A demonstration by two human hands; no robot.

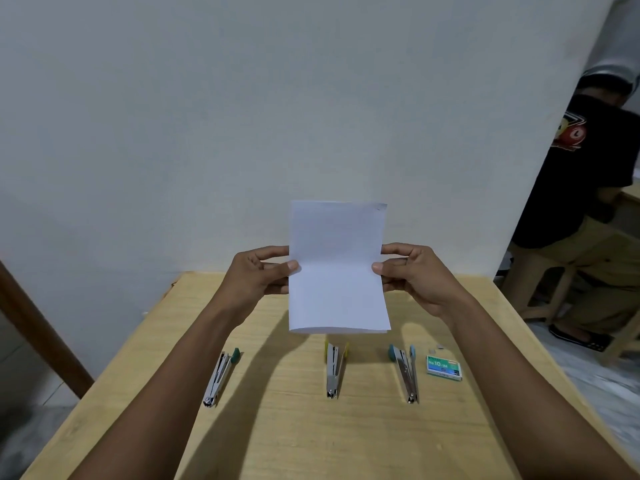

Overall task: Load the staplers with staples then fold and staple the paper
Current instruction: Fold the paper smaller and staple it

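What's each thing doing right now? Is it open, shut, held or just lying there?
Paper, folded, held upright above the table.
Left hand, pinching the paper's left edge.
Right hand, pinching its right edge.
Green stapler, lying on the table.
Yellow stapler, lying there, arms apart.
Blue stapler, lying there, arms apart.
Staple box, lying flat, looks closed.

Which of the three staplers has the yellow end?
The middle stapler, below the paper. The left stapler has a green end, and the right stapler, beside the staple box, a blue-green one.

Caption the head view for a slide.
Left hand and right hand hold folded paper above three staplers and staple box.
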